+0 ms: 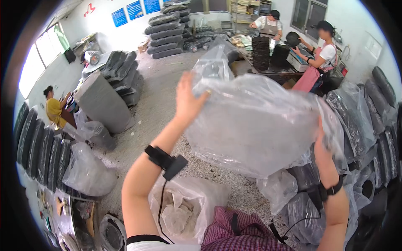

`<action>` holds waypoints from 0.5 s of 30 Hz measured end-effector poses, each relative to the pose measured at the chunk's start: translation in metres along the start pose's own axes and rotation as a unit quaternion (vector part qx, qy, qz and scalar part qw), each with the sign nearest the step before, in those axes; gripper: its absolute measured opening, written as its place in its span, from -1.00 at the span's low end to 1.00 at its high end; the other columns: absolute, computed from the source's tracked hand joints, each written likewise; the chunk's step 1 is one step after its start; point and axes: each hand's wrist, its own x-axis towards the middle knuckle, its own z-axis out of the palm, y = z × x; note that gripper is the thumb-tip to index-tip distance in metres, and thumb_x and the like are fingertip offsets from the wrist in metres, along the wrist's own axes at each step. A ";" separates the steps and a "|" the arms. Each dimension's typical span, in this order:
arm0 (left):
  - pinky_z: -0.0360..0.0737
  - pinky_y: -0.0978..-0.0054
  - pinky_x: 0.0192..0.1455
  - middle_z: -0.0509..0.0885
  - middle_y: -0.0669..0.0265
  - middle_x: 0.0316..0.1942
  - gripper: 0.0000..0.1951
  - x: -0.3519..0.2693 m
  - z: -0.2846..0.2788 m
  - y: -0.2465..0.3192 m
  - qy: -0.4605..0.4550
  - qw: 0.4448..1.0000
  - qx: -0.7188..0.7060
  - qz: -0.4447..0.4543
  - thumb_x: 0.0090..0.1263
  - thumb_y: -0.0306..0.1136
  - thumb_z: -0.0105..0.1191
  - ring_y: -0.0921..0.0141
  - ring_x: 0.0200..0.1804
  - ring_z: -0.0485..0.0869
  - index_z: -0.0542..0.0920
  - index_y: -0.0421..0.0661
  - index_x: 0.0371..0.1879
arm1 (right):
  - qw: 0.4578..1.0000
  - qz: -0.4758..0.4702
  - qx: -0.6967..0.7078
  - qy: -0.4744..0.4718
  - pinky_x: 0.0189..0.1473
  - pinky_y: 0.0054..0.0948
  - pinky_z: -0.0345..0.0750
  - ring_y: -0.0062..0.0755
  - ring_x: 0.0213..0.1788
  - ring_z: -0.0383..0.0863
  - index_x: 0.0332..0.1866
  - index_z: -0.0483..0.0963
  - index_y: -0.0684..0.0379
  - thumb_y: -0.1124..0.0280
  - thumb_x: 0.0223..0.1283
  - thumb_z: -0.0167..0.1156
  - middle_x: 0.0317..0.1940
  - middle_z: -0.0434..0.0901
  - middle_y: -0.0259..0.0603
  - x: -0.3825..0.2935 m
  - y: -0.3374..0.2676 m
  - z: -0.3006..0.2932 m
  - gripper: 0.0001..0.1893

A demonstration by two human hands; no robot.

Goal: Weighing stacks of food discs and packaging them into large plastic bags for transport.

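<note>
A large translucent plastic bag (251, 131) is spread in the air before me, above the speckled floor. At its upper left edge is my left hand (191, 97), its fingers raised and the thumb apart, against the film; whether it grips is unclear. My right hand (317, 130) holds the bag's right side, where loose film and blur hide most of the fingers. Below, close to my checked apron (245, 229), stands an open plastic sack (216, 191) with crumpled pale plastic (179, 216) inside. Each wrist wears a black strap, the left with a small device (174, 166).
Dark wrapped bundles (165, 37) form stacks at the back and line both sides. A grey block-shaped object (102, 100) stands left. Two people work at a table (248, 59) back right; another person (56, 106) is at left. Plastic sacks (89, 171) lie about.
</note>
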 end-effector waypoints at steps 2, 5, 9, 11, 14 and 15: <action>0.07 0.23 0.39 0.17 0.05 0.32 -0.19 0.027 0.018 -0.028 -0.018 0.998 0.019 -0.053 0.12 -0.14 0.24 0.12 0.37 0.10 0.12 -0.13 0.31 | 0.982 0.109 0.128 -0.089 0.17 -0.45 0.34 -0.23 0.18 0.40 0.16 0.32 0.33 0.48 0.26 -0.08 0.15 0.39 -0.02 -0.001 -0.028 -0.062 -0.63; -0.08 0.05 0.40 0.00 0.07 0.40 0.00 0.062 0.074 -0.049 -0.075 0.992 0.070 -0.077 0.03 0.16 0.21 0.16 0.44 -0.03 -0.01 -0.08 0.37 | 0.930 0.306 0.183 -0.090 0.22 -0.44 0.27 -0.22 0.16 0.41 0.14 0.33 0.36 0.37 0.28 -0.05 0.11 0.43 -0.05 -0.036 -0.050 -0.101 -0.62; -0.25 -0.14 0.37 0.17 0.13 0.37 0.11 0.023 0.216 -0.047 -0.397 0.888 0.140 -0.184 -0.06 0.27 0.17 0.17 0.42 0.09 -0.13 -0.02 0.41 | 0.886 0.406 0.207 -0.080 0.22 -0.39 0.28 -0.24 0.12 0.45 0.08 0.39 0.36 0.37 0.31 -0.10 0.03 0.50 -0.02 -0.096 -0.060 -0.143 -0.66; 0.25 0.15 0.28 0.48 -0.02 0.11 -0.33 -0.039 0.279 -0.146 -0.512 0.832 0.178 -0.118 0.11 0.08 0.08 0.13 0.21 0.42 0.45 -0.15 0.13 | 0.877 0.414 0.219 -0.105 0.20 -0.36 0.29 -0.26 0.06 0.48 0.15 0.33 0.33 0.29 0.33 -0.09 -0.03 0.54 -0.05 -0.120 -0.058 -0.145 -0.60; 0.47 0.15 0.01 0.60 -0.15 -0.20 -0.53 -0.100 0.318 -0.100 -0.425 0.894 0.060 -0.129 0.28 -0.03 -0.07 0.01 -0.07 0.58 0.62 -0.26 -0.21 | 0.791 0.557 0.241 0.071 0.20 -0.34 0.28 -0.27 0.03 0.49 0.22 0.25 0.32 0.18 0.34 -0.10 -0.05 0.56 -0.11 -0.156 -0.064 -0.165 -0.52; 0.49 0.13 -0.06 0.61 -0.17 -0.28 -0.52 -0.103 0.319 -0.100 -0.381 0.911 0.071 -0.142 0.32 -0.03 -0.11 -0.01 -0.14 0.60 0.63 -0.29 -0.28 | 0.728 0.680 0.085 0.031 0.26 -0.34 0.22 -0.27 0.13 0.42 0.25 0.22 0.34 0.18 0.36 -0.14 0.08 0.48 -0.08 -0.241 -0.040 -0.192 -0.50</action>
